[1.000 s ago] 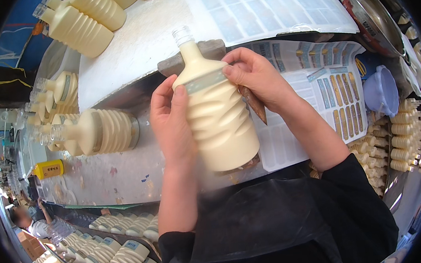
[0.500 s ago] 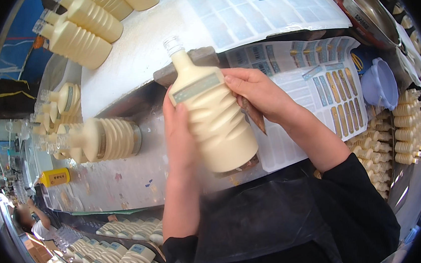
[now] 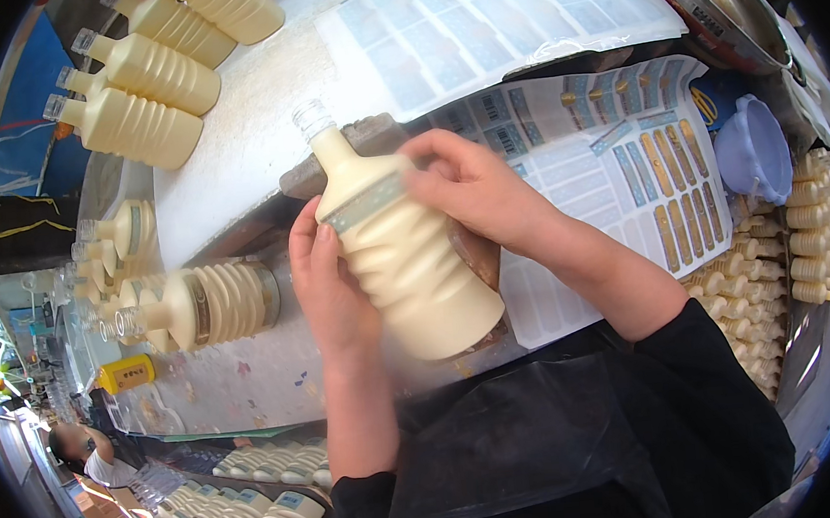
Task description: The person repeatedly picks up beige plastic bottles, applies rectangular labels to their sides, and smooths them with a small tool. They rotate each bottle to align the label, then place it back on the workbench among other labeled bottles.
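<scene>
A cream ribbed bottle [image 3: 427, 278] with a clear threaded neck leans tilted in front of me, its neck toward the far left. A grey-blue label strip [image 3: 363, 204] runs across its shoulder. Around the bottle's left side curls my left hand [image 3: 326, 277], thumb at the strip's left end. My right hand [image 3: 468, 190] is closed at the strip's right end, its fingertips blurred against the bottle. Behind the neck shows a worn grey-brown block [image 3: 365, 133]; a brown edge of some support appears under the bottle's right side.
Label sheets [image 3: 615, 172] lie to the right, near a lilac bucket [image 3: 753, 150]. Cream bottles [image 3: 142, 125] stand at the far left; others [image 3: 231, 303] lie on the left. Stacked bottles [image 3: 735, 300] fill the lower right. A yellow container [image 3: 127, 373] sits at the left edge.
The bottle and both hands have shifted slightly left in the picture, as has much of the view. My right thumb has moved onto the strip's right end.
</scene>
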Demonstrator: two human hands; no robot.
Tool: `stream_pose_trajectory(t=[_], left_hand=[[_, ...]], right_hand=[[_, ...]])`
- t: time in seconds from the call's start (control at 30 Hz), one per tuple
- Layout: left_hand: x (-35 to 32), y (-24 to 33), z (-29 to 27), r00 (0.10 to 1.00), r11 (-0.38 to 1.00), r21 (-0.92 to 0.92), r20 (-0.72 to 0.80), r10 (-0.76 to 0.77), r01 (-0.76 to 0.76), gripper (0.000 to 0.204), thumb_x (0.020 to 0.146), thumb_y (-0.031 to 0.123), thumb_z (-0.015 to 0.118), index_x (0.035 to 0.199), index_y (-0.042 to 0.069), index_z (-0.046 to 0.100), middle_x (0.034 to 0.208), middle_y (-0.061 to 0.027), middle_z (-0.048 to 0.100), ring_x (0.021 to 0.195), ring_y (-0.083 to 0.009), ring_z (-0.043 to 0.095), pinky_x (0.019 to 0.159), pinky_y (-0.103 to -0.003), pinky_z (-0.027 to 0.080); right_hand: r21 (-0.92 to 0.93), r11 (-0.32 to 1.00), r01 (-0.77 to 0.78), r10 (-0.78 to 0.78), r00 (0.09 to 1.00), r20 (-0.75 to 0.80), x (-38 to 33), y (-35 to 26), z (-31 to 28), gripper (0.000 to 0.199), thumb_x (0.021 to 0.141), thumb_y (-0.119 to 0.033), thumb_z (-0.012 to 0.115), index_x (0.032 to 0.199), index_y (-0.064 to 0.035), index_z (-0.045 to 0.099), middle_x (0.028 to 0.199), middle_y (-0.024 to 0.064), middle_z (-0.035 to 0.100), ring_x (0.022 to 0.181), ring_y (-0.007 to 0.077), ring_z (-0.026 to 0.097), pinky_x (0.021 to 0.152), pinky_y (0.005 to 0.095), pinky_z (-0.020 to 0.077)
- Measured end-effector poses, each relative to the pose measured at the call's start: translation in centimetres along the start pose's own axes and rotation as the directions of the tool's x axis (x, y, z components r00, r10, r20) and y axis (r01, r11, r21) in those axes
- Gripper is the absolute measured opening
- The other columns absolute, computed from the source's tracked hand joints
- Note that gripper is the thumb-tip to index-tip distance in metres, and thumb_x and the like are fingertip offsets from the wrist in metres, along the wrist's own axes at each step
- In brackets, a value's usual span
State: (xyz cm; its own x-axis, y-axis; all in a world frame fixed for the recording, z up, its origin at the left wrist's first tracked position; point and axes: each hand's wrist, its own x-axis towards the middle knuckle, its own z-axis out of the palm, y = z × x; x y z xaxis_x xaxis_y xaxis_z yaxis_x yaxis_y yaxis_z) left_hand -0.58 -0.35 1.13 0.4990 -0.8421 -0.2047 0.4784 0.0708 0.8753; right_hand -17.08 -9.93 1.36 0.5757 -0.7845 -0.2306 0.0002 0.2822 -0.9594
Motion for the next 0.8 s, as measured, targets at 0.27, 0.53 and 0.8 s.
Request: stream_pose_trajectory(t=[0.27,0.53,0.8], left_hand=[[-0.2,0.0,0.4,0.999,0.995,0.087,-0.011,0.04,-0.039,0.042,0.106,0.018,0.05,0.144,0.001,0.044,0.135,-0.0152,0.059,0.123,-0.0232,0.06,0.105,-0.039,0.05],[-1.4,-0.2,-0.3,0.982,0.97,0.239,0.191,-0.013,-0.034,0.052,0.108,0.026,0.045,0.154,0.001,0.036,0.146,-0.0165,0.053,0.132,-0.0275,0.055,0.113,-0.042,0.044],[-0.6,-1.0,-1.8,0.967,0.995,0.099,0.252,-0.041,0.016,0.054,0.108,0.03,0.046,0.153,0.001,0.037,0.148,-0.0173,0.052,0.133,-0.0297,0.056,0.112,-0.044,0.045]], right_hand=[[0.136,0.991,-0.001,0.003,1.0,-0.014,-0.4,-0.3,0.1,0.036,0.104,-0.02,0.06,0.133,0.0017,0.06,0.108,0.0079,0.071,0.1,0.0097,0.065,0.087,0.0261,0.0523],[-0.333,0.918,0.214,-0.246,0.968,-0.054,-3.1,-0.2,0.1,0.041,0.102,-0.009,0.051,0.14,0.0023,0.058,0.109,0.0128,0.064,0.099,0.0207,0.063,0.088,0.033,0.0505],[-0.409,0.87,0.275,-0.328,0.942,-0.066,-4.0,-0.7,0.8,0.042,0.1,-0.006,0.048,0.141,0.0026,0.057,0.099,0.0157,0.059,0.09,0.0281,0.061,0.082,0.035,0.0497]])
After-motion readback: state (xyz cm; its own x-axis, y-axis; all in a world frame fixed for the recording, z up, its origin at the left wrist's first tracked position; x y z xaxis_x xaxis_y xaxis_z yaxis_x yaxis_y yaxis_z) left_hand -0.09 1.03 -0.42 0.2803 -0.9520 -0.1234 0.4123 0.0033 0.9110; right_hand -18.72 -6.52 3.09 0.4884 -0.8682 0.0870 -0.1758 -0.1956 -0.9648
